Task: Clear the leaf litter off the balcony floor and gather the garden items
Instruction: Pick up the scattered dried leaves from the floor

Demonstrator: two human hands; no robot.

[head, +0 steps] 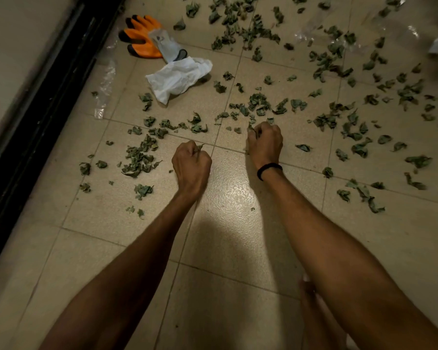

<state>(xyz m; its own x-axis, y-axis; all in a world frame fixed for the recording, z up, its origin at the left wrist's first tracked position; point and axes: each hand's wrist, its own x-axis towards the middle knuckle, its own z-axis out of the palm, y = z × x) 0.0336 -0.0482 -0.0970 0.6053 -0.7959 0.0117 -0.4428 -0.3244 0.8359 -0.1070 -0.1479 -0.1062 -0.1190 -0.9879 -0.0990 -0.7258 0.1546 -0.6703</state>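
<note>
**Both fists closed on leaves above the tiles**

Nearer the camera than the crumpled white sheet [178,77], the left hand [191,164] and right hand [264,141] each clutch dry leaves [139,157], knuckles up, low over the tiled floor [225,223]. More leaves lie scattered right of the sheet and beyond it. The orange gloves [141,35] touch the sheet's far edge, and clear plastic [105,84] lies to its left.

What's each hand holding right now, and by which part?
The left hand closes its fist round a clump of dry leaves, with tips poking out past the fingers. The right hand clutches more leaves the same way.
</note>
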